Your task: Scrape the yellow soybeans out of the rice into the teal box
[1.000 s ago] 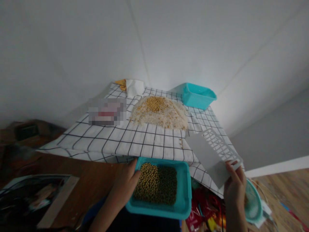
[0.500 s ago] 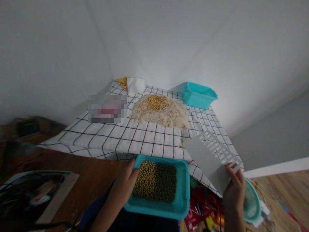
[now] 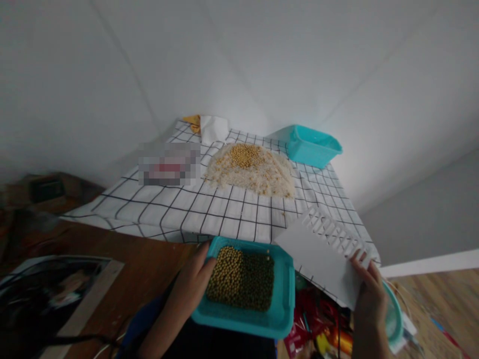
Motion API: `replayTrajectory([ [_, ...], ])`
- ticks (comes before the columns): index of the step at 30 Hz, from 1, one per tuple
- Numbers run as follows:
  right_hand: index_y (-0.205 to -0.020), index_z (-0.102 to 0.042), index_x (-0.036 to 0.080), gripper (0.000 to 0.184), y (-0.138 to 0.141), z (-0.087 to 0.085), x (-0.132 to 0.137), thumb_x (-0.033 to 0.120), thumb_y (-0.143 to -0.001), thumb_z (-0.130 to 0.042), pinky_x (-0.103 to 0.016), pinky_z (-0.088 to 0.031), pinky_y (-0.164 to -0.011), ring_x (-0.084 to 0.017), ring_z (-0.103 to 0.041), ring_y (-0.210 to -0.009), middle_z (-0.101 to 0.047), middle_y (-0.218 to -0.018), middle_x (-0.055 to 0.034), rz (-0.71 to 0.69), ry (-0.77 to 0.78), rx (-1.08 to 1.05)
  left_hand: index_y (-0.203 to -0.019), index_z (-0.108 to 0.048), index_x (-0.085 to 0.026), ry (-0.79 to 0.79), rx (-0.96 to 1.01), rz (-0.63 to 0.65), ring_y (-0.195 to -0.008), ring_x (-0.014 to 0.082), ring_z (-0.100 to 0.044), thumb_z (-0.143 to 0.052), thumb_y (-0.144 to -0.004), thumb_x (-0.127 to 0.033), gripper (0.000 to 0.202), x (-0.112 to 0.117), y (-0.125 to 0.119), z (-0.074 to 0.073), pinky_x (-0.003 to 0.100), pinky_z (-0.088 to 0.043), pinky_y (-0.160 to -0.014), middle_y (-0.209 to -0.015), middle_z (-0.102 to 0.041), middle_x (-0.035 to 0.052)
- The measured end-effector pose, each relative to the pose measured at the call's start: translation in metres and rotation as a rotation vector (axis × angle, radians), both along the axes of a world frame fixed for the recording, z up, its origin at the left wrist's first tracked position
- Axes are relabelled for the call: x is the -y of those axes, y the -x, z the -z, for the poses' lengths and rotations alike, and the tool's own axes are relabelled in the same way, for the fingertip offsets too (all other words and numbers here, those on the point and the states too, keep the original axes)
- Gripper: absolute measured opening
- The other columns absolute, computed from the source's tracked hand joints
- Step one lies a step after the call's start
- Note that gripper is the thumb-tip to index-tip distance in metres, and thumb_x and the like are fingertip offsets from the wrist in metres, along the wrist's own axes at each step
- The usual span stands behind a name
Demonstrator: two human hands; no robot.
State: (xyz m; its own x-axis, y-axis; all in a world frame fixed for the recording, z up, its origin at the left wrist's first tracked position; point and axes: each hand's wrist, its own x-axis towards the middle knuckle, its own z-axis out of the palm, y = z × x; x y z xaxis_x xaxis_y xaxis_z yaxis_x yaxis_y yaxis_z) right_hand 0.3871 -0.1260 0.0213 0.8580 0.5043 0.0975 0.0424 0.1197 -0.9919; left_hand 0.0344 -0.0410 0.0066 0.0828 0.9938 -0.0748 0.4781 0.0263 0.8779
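My left hand (image 3: 195, 273) grips the left rim of a turquoise plastic tub (image 3: 282, 299), held at the table's front edge. Yellow soybeans (image 3: 226, 274) fill its left part and small dark green beans (image 3: 257, 281) lie beside them. In my right hand (image 3: 368, 291) is a flat white slotted plastic sheet (image 3: 318, 257), with a row of slots along its upper edge. The sheet tilts over the cloth's front edge, its lower left corner near the tub's upper right corner. Farther back, a heap of pale rice-like grains (image 3: 250, 182) has soybeans (image 3: 245, 155) on top.
A checked cloth (image 3: 224, 207) covers the table against the wall. A second turquoise tub (image 3: 314, 149) stands at the back right. White cloth or paper (image 3: 214, 129) lies at the back; a blurred-out item (image 3: 169, 164) is on the left. Red packages (image 3: 310, 319) are below.
The slotted sheet has swung left and down, its corner now at the tub. Several stray beans on the cloth's front edge are gone; a couple of pale ones show near the tub's upper right.
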Motion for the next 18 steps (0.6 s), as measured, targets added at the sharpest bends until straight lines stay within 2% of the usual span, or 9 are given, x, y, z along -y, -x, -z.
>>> replayTrajectory([
  [2, -0.074, -0.075, 0.025, 0.02, 0.007, -0.004, -0.002, 0.036, -0.058, -0.078, -0.036, -0.049, -0.083, -0.028, -0.06, -0.106, -0.071, -0.09, -0.004, -0.036, 0.005, 0.001, -0.105, -0.061, -0.017, -0.011, -0.007, -0.016, -0.114, 0.0298, -0.065, -0.036, -0.079, -0.038, 0.042, 0.0, 0.0, 0.0, 0.047, -0.047, -0.107, -0.114, -0.071, 0.0132],
  [4, -0.07, -0.072, 0.024, 0.017, 0.014, -0.009, -0.007, 0.036, -0.059, -0.078, -0.037, -0.05, -0.077, -0.028, -0.062, -0.098, -0.07, -0.086, -0.005, -0.132, 0.008, 0.043, -0.102, -0.061, -0.019, -0.03, -0.009, -0.026, -0.111, 0.0292, -0.066, -0.037, -0.079, -0.038, 0.039, 0.001, 0.001, 0.002, 0.048, -0.048, -0.105, -0.112, -0.072, 0.0125],
  [8, -0.071, -0.068, 0.022, 0.022, 0.025, -0.023, -0.027, 0.039, -0.061, -0.078, -0.03, -0.046, -0.067, -0.022, -0.059, -0.079, -0.066, -0.076, -0.0021, -0.33, 0.016, 0.095, -0.105, -0.061, -0.017, -0.047, -0.003, -0.023, -0.112, 0.0288, -0.065, -0.037, -0.08, -0.039, 0.041, 0.001, 0.001, 0.004, 0.048, -0.048, -0.105, -0.113, -0.071, 0.0136],
  [13, -0.078, -0.068, 0.021, 0.025, 0.046, -0.038, -0.066, 0.044, -0.072, -0.075, -0.026, -0.04, -0.061, -0.016, -0.051, -0.068, -0.063, -0.072, 0.0004, -0.607, 0.114, 0.179, -0.108, -0.062, -0.018, -0.034, -0.007, -0.02, -0.118, 0.0291, -0.063, -0.037, -0.079, -0.038, 0.043, 0.001, 0.002, 0.003, 0.046, -0.045, -0.109, -0.119, -0.07, 0.0129],
  [15, -0.082, -0.068, 0.021, 0.027, 0.058, -0.043, -0.084, 0.047, -0.076, -0.071, -0.025, -0.035, -0.055, -0.015, -0.047, -0.061, -0.06, -0.068, 0.0015, -0.651, 0.146, 0.182, -0.108, -0.062, -0.016, -0.021, -0.024, -0.011, -0.117, 0.0298, -0.064, -0.036, -0.08, -0.038, 0.044, 0.001, 0.003, 0.003, 0.047, -0.046, -0.107, -0.117, -0.07, 0.0142],
  [18, -0.085, -0.069, 0.021, 0.027, 0.075, -0.05, -0.107, 0.047, -0.077, -0.07, -0.027, -0.04, -0.062, -0.018, -0.053, -0.071, -0.063, -0.072, -0.0003, -0.66, 0.072, 0.292, -0.114, -0.06, -0.013, -0.003, -0.031, 0.011, -0.118, 0.0302, -0.063, -0.033, -0.081, -0.039, 0.05, 0.002, 0.003, 0.001, 0.047, -0.046, -0.108, -0.12, -0.068, 0.0163],
])
